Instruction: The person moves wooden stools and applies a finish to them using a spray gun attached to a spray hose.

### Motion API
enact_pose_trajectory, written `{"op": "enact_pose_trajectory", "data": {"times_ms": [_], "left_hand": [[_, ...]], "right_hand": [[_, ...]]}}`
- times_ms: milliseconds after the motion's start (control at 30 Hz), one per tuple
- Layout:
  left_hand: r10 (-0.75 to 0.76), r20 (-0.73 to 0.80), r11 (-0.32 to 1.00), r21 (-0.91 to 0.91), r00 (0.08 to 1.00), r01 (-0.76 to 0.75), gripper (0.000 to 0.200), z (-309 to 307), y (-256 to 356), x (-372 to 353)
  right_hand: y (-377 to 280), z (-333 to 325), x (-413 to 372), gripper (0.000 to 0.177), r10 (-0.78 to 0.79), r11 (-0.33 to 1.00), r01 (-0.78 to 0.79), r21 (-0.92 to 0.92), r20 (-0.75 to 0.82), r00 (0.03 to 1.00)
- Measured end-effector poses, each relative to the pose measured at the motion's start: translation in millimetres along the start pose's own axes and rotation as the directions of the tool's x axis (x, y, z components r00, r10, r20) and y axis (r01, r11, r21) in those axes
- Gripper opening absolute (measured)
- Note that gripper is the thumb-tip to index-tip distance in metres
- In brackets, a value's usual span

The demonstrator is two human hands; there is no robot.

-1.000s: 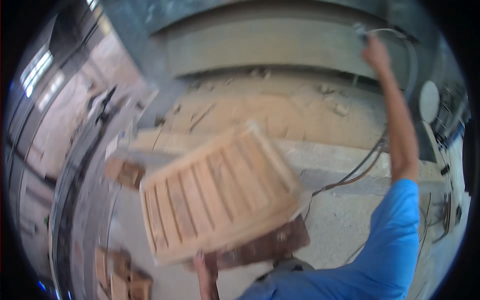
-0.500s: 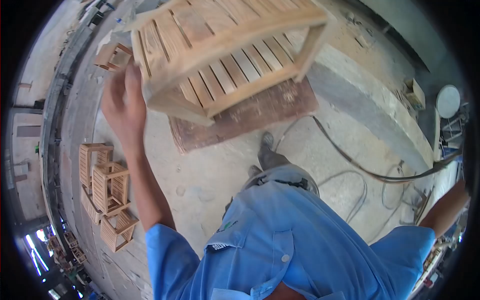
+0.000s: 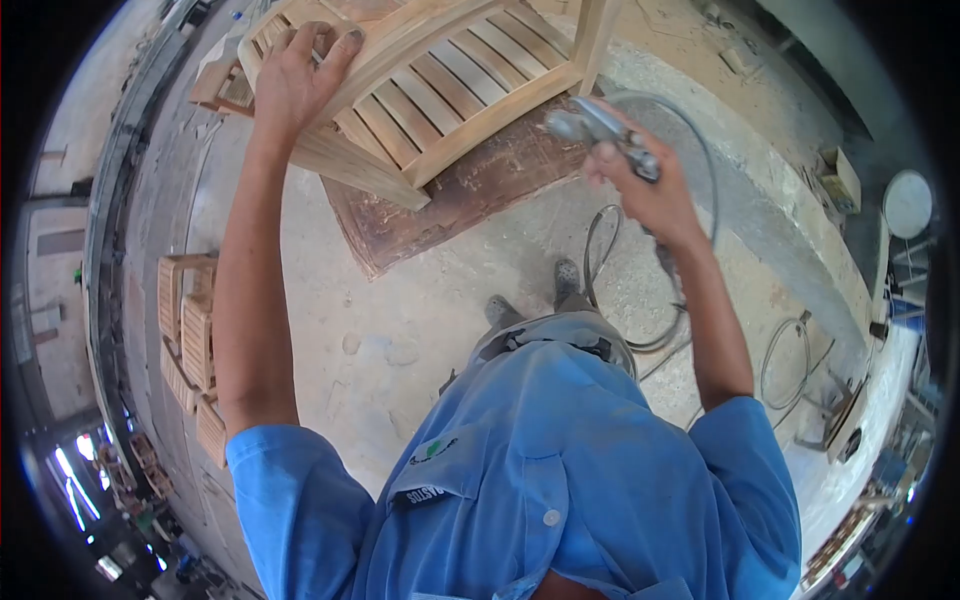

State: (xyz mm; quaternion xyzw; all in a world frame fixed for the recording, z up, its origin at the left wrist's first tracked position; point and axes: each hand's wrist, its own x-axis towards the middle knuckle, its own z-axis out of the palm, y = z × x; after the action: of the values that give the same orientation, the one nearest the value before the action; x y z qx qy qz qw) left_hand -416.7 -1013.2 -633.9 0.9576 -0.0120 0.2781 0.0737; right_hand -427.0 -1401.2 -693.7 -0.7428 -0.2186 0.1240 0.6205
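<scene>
My left hand [image 3: 300, 85] grips the top edge of a slatted wooden stool [image 3: 490, 105], its fingers curled over the wood. This pale stool has a lower slatted shelf and is tilted on a worn brown board [image 3: 470, 195]; its upper part runs out of the view. Off to the stool's right, my right hand [image 3: 650, 190] is closed around a silver spray gun [image 3: 610, 130], blurred by motion. The gun's head points toward the stool's near right leg. A dark hose [image 3: 715, 170] trails from the gun.
Several small slatted wooden stools [image 3: 195, 330] stand on the floor at left, with another wooden piece [image 3: 222, 85] behind my left hand. Hose loops [image 3: 785, 360] lie on the concrete at right. Beyond are a low ledge [image 3: 760, 185], a cardboard box [image 3: 838, 180] and a round white disc [image 3: 908, 204].
My right hand has come in from the far right with the spray gun and hose. My left hand has moved onto the stool's top edge, and the stool has shifted up and left.
</scene>
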Motion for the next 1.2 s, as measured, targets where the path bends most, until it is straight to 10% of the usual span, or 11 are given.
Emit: {"op": "enact_pose_trajectory", "data": {"times_ms": [267,700,833,967,1200], "left_hand": [[-0.454,0.118,0.889,-0.013,0.883,0.459,0.047,-16,50,30],[-0.464,0.032,0.873,0.188,0.886,0.450,0.047,-24,45,42],[-0.390,-0.016,0.899,0.210,0.921,0.385,0.044,-20,37,40],[-0.172,-0.013,0.960,0.224,0.985,0.171,0.043,-21,52,35],[-0.395,0.012,0.909,0.149,0.919,0.389,0.044,-21,19,37]], "right_hand": [[54,65,119,0.049,-0.033,0.983,0.004,0.185,0.152,0.988],[43,198,233,0.031,0.192,0.849,-0.353,0.395,0.391,0.900],[70,235,245,0.036,-0.123,0.952,0.054,0.302,0.216,0.969],[90,239,256,0.038,-0.174,0.939,0.105,0.329,0.188,0.967],[70,169,262,0.040,-0.058,0.953,0.009,0.302,0.154,0.986]]}}
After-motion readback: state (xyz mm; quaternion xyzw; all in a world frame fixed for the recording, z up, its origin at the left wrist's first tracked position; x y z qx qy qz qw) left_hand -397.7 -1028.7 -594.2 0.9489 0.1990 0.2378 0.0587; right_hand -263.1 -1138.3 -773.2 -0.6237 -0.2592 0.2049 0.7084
